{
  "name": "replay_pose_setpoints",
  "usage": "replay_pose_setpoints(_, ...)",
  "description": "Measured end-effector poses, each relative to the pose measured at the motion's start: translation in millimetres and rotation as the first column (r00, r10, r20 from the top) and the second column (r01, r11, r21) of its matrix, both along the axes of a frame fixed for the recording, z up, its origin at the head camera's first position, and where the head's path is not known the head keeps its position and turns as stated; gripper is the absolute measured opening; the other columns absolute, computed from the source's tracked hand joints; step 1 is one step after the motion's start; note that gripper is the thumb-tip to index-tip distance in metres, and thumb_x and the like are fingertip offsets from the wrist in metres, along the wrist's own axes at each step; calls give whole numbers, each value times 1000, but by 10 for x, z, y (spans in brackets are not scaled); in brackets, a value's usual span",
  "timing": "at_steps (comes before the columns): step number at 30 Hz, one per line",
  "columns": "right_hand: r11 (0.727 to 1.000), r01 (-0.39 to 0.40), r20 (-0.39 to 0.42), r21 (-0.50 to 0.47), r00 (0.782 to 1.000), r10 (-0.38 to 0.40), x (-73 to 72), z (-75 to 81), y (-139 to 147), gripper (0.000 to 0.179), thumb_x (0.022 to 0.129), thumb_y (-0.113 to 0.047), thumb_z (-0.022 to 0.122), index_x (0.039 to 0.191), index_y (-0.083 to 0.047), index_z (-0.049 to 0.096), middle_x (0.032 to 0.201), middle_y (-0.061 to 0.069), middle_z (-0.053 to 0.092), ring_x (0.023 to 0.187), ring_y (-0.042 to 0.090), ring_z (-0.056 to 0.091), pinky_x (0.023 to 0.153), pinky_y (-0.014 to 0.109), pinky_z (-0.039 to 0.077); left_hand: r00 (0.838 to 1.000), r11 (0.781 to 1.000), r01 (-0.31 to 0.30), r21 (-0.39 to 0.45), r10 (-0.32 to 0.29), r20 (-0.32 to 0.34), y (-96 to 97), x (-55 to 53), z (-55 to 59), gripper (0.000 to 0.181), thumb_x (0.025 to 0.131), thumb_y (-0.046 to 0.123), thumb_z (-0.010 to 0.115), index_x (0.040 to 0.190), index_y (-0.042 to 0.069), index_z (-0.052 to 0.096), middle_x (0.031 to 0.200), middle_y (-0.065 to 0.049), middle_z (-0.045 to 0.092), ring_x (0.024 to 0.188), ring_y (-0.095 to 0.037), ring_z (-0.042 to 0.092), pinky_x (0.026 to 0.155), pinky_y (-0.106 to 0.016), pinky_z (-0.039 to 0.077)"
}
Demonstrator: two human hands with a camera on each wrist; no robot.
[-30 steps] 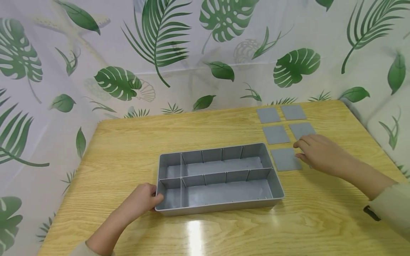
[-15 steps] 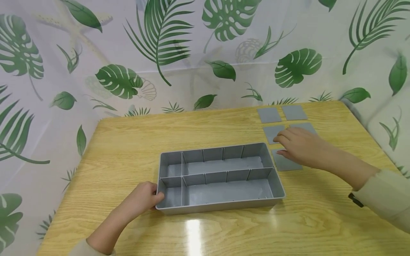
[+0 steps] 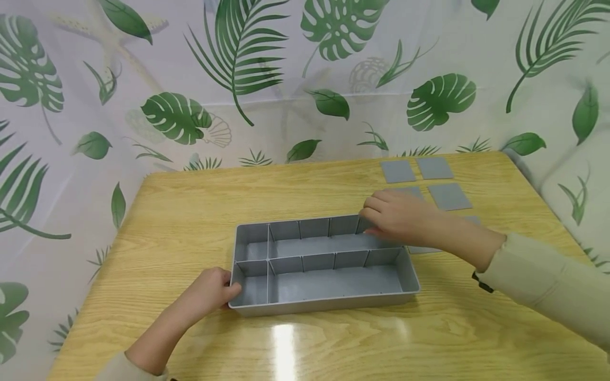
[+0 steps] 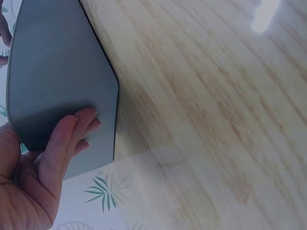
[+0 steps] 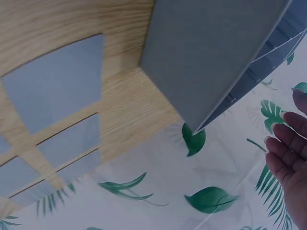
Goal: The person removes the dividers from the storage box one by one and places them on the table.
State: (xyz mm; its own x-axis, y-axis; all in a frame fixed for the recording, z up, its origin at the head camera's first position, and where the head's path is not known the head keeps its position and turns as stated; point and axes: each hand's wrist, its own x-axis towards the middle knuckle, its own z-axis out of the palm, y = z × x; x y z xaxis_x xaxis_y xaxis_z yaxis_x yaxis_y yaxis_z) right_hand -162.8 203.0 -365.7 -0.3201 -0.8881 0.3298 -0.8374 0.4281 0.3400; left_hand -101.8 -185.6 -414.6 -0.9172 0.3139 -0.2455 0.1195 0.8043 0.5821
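Observation:
A grey plastic organizer box (image 3: pixel 324 305), divided into long and short compartments, stands on the table. My left hand (image 3: pixel 209 288) grips its left end, thumb over the rim and inside the front short compartment. In the left wrist view, the fingers of that left hand (image 4: pixel 53 163) lie against the outside of the box's end wall (image 4: pixel 57 72). Above the back long compartment, at its right end, is my right hand (image 3: pixel 395 214). Its fingers are relaxed and hold nothing; the right wrist view has the same hand (image 5: pixel 292 153) beyond the box wall (image 5: pixel 206 48).
Several flat grey squares (image 3: pixel 449 196) lie in rows on the wooden table (image 3: pixel 467 328), right of and behind the box. My right hand and forearm partly cover the nearer ones. A white cloth with printed green leaves (image 3: pixel 286 63) hangs around the back and sides.
My right hand has moved left from over the grey squares to over the box's back right compartment. The left hand keeps its grip on the box's left end.

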Motion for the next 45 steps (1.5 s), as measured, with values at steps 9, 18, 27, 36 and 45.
replay_pose_setpoints(9,996,-8,29,92,1000,6,-59,48,-347,34,80,-29,73,96,-3,59,89,6,59,82,22,56,75,33,49,1000,1000,-3,2,3,-6,0,-1,-7,33,80,7,52,52,14,36,46,1,48,44,-12,52,45,-22,29)
replay_pose_setpoints(18,984,-20,92,176,996,3,-121,76,-690,31,86,-29,67,100,-3,59,94,7,60,87,22,55,80,32,48,999,1000,-15,-2,15,30,1,-5,3,30,80,8,51,54,12,39,49,-1,52,48,-15,58,46,-24,33)
replay_pose_setpoints(27,974,-122,81,191,991,108,-217,133,-1009,22,86,-19,67,98,-2,58,92,7,58,85,21,54,79,30,47,1000,1000,-17,1,17,12,-9,-12,12,33,80,8,52,52,14,35,47,-1,48,45,-13,55,46,-22,29)
replay_pose_setpoints(36,928,-174,38,329,984,171,-269,124,-1281,8,94,-4,52,99,-3,57,92,6,55,85,20,50,79,28,44,1000,1000,-7,2,7,2,0,-5,13,35,80,8,52,51,14,34,45,2,46,41,-8,39,45,-21,26)
replay_pose_setpoints(45,878,-293,32,378,952,304,-373,48,-1560,8,95,-9,50,96,-6,57,91,3,55,83,18,50,80,29,44,998,1000,-25,13,24,54,-2,-13,23,29,82,8,50,55,11,42,50,-1,52,47,-15,55,45,-23,30)
